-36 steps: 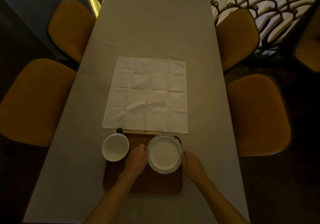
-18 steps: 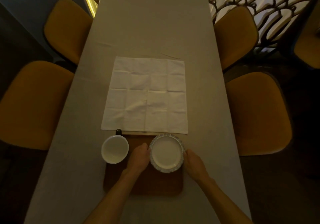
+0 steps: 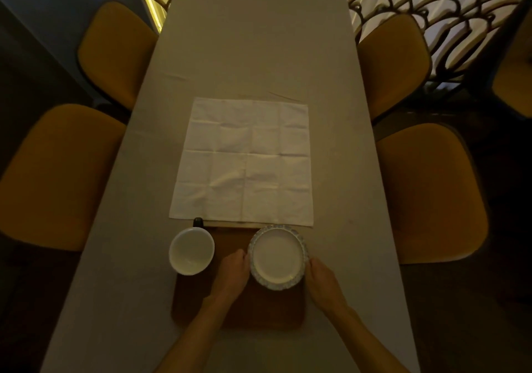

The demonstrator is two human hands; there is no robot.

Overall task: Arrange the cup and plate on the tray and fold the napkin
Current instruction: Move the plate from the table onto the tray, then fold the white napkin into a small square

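A white plate (image 3: 277, 259) with a patterned rim sits over the far right part of the brown wooden tray (image 3: 239, 312). My left hand (image 3: 231, 276) grips its left edge and my right hand (image 3: 322, 282) grips its right edge. A white cup (image 3: 191, 250) with a dark handle stands on the tray's far left corner, overhanging the edge. The white napkin (image 3: 244, 162) lies unfolded and flat on the table just beyond the tray, its near edge over the tray's far rim.
The long grey table (image 3: 259, 41) runs away from me. Yellow chairs stand on both sides: two on the left (image 3: 57, 177) and two on the right (image 3: 431, 191). A metal railing (image 3: 431, 7) is at the far right.
The plate has shifted slightly toward the tray's far right with both hands on its edges. The cup and napkin have not moved.
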